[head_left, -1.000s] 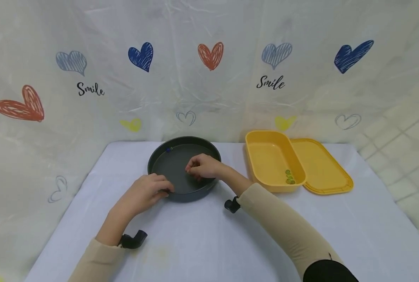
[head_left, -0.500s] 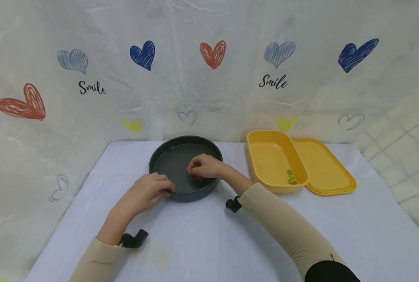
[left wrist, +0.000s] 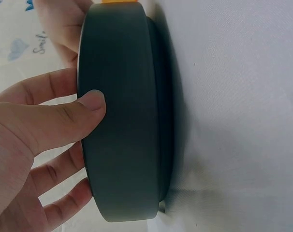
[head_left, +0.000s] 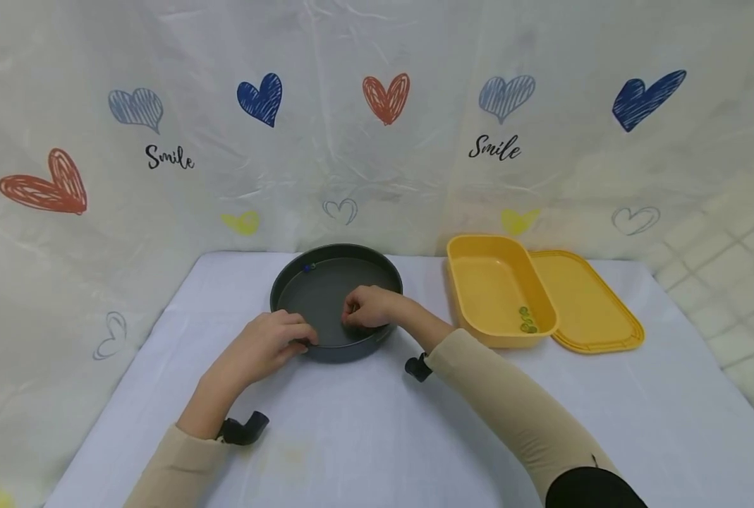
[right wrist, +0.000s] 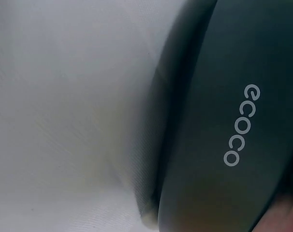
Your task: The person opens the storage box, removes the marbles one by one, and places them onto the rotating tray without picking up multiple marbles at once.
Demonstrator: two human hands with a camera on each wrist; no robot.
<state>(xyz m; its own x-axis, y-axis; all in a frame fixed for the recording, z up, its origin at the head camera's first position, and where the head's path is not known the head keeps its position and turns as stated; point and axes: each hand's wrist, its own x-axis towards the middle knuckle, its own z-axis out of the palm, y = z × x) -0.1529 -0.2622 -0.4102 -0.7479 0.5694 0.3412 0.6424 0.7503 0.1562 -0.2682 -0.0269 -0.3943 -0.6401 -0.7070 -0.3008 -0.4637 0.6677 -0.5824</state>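
Observation:
A dark round pan stands on the white-covered table. My left hand grips the pan's near-left rim. In the left wrist view its thumb presses the pan's outer wall and the fingers curl over the rim. My right hand reaches into the pan near its front edge with its fingers curled down onto the floor. Whatever lies under them is hidden. A small blue marble lies against the pan's far-left wall. The right wrist view shows only the pan's wall, printed ECOCO.
To the right of the pan is an open yellow box with a few green marbles in its near corner. Its yellow lid lies flat beside it. A heart-printed plastic sheet hangs behind the table.
My right hand has slid a little toward the pan's near rim. The left hand keeps its hold on the rim, and the pan has stayed where it was.

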